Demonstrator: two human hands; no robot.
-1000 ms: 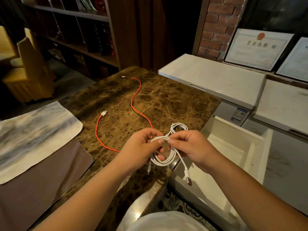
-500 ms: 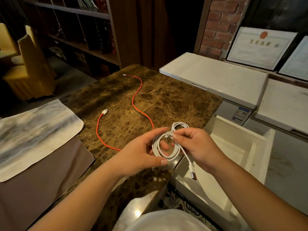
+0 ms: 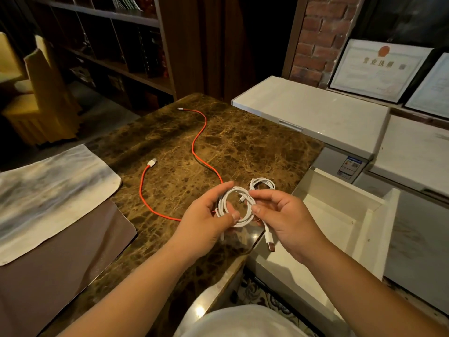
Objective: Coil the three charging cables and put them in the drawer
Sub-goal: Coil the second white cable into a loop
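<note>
Head view, looking down: my left hand [image 3: 206,222] and right hand [image 3: 284,220] both hold the white charging cable [image 3: 234,207], gathered into a round coil just above the near edge of the marble worktop [image 3: 243,147]. Left grip: thumb and fingers closed around the coil's left side. Right grip: thumb and forefinger pinched on the coil's right side, remaining fingers loosely curled. The cable's USB plug [image 3: 270,243] hangs free below my right hand, not yet tucked in.

A second white cable [image 3: 262,184], already coiled, lies on the worktop just beyond my right hand. The red cable [image 3: 194,152] lies uncoiled across the worktop in a long wavy line, both ends free. The open white drawer [image 3: 364,215] stands to my right, beside the worktop; the part I can see holds no cable.

Assessment: step in hand is finishing the second coil. Next move calls for securing the hanging tail, probably by wrapping it round the loops, without loosening the left grip, or the coil will spring apart. The red cable remains to be coiled, then all three go in the drawer.
</note>
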